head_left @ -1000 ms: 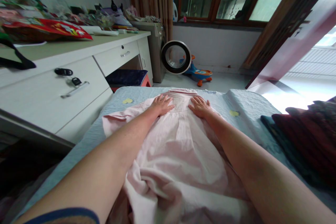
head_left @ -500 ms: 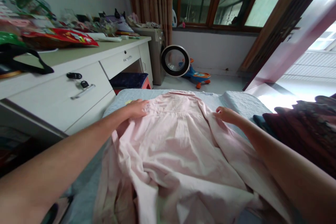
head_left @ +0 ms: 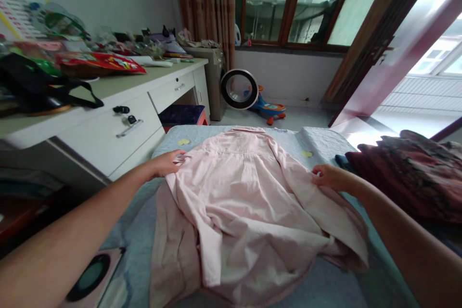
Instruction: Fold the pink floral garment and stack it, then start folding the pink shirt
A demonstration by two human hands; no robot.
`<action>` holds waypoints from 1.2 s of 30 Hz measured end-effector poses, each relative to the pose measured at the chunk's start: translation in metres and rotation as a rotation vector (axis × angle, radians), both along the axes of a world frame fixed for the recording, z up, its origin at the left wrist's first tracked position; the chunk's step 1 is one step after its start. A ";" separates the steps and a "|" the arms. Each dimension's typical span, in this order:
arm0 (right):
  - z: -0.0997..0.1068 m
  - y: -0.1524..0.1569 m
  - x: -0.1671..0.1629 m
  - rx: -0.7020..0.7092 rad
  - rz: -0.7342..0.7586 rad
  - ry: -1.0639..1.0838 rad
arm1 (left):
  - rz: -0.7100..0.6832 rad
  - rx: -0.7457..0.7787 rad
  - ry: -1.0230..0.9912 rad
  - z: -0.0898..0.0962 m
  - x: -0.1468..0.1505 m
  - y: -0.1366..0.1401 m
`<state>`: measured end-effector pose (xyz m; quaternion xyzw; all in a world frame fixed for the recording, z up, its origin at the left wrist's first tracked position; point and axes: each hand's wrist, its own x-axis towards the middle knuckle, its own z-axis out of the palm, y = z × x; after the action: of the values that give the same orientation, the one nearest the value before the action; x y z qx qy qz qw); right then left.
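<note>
A pale pink long-sleeved shirt (head_left: pixel 241 192) lies back side up on a light blue bed cover (head_left: pixel 325 142), its collar at the far end. My left hand (head_left: pixel 169 162) pinches the cloth at the shirt's left shoulder, by the top of the sleeve. On the other side my right hand (head_left: pixel 327 176) grips the right sleeve part way down. Wrinkles run across the lower back of the shirt. The left sleeve hangs down over the body, and part of the front panel spreads out beneath it on the left.
A stack of folded dark clothes (head_left: pixel 407 168) stands at the right. Along the left runs a white desk (head_left: pixel 133 127) crowded with items, including a red snack bag (head_left: pixel 104 63). Beyond the bed are a washing machine's open door (head_left: pixel 239 89) and a blue ride-on toy (head_left: pixel 269 107). A pink flat item with a dark round (head_left: pixel 92 276) lies near left.
Both hands have moved outward and a little nearer, the left to the shoulder edge, the right down the sleeve. The right sleeve now spreads wider. The view has tilted and shifted slightly.
</note>
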<state>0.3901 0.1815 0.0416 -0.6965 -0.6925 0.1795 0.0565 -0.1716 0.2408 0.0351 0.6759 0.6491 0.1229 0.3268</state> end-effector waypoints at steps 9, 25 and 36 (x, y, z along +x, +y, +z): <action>0.034 0.005 -0.014 0.322 -0.397 0.260 | 0.405 0.387 0.040 0.015 0.025 0.006; -0.051 -0.161 -0.037 0.316 0.025 0.088 | -0.369 0.239 0.325 -0.007 0.081 -0.188; -0.038 -0.156 -0.048 0.298 0.036 0.113 | -0.280 0.343 0.162 -0.021 0.081 -0.186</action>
<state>0.3425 0.0255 0.0039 -0.6566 -0.7195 0.1148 0.1949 -0.0903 0.0549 0.0139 0.8126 0.5428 0.1300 0.1678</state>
